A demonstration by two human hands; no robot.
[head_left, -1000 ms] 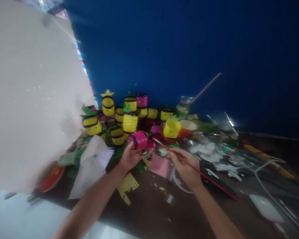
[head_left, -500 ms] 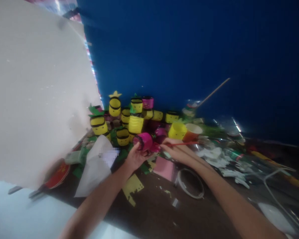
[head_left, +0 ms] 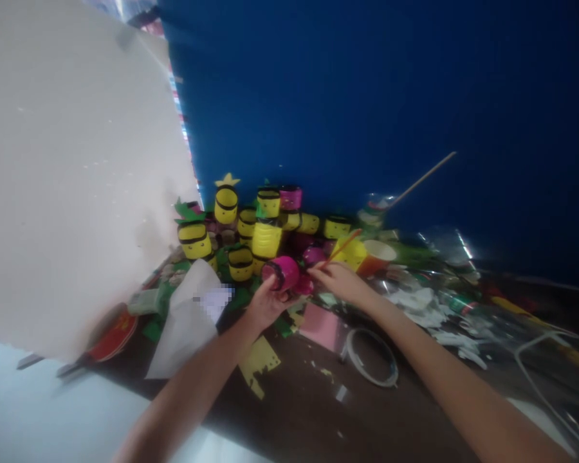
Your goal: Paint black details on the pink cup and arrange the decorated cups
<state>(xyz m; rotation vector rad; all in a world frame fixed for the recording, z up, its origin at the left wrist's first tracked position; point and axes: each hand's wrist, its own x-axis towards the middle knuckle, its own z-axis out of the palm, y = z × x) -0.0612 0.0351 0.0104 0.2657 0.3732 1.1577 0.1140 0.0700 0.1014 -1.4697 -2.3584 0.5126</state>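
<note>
My left hand is closed around a magenta cup with a dark band at its rim, tipped on its side. A smaller magenta piece sits at the cup's right, close to both hands. In a pinch, my right hand holds a thin red stick like a brush handle, slanting up to the right. Its lower tip is hidden at my fingers. Just behind are yellow cups with black bands, among them a ridged yellow cup and a low yellow cup.
A white paper sheet lies left of my forearm. On the dark table are a pink block, a clear ring, yellow scraps and crumpled white paper. A blue wall rises behind.
The red stick has swung from nearly level to slanting up to the right as my right hand turned. My left hand still holds the magenta cup. The view has shifted slightly.
</note>
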